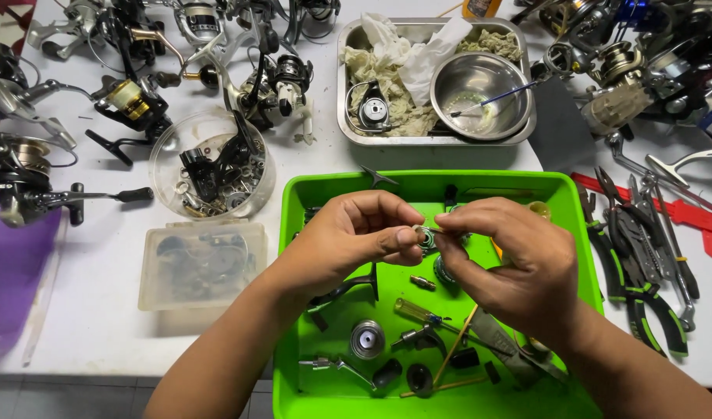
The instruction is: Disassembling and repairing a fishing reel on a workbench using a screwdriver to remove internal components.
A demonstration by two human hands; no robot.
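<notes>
Both hands meet above a bright green plastic tray [325, 185], fingertips together on one item. The left hand [354, 233] pinches a small round metal ring-shaped part [424, 237] between thumb and forefinger; the right hand [511, 260] closes on the same part from the opposite side, its fingers also gripping a thin stick-like tool whose far end is hidden. The part sits between the two thumbs, clear of the tray floor. Directly below the hands, inside the tray, lie a silver cylindrical spool [367, 338], a yellow-handled small screwdriver [418, 313], a short brass pin [422, 282], thin wooden sticks [454, 357] and several dark reel components. Just left of the left hand stand a clear round plastic tub of black reel pieces [212, 167] and a lidded clear rectangular plastic box [200, 264]. Beyond the hands, a rectangular steel pan [433, 138] holds crumpled stained rags, a round steel bowl [480, 95] with a blue-handled brush resting in it, and a reel side cover. Right of the right hand, green-and-black handled pliers [635, 291] lie among other hand tools on the white tabletop [100, 310]. Assembled fishing reels [131, 105] are spread along the far left and far right.
</notes>
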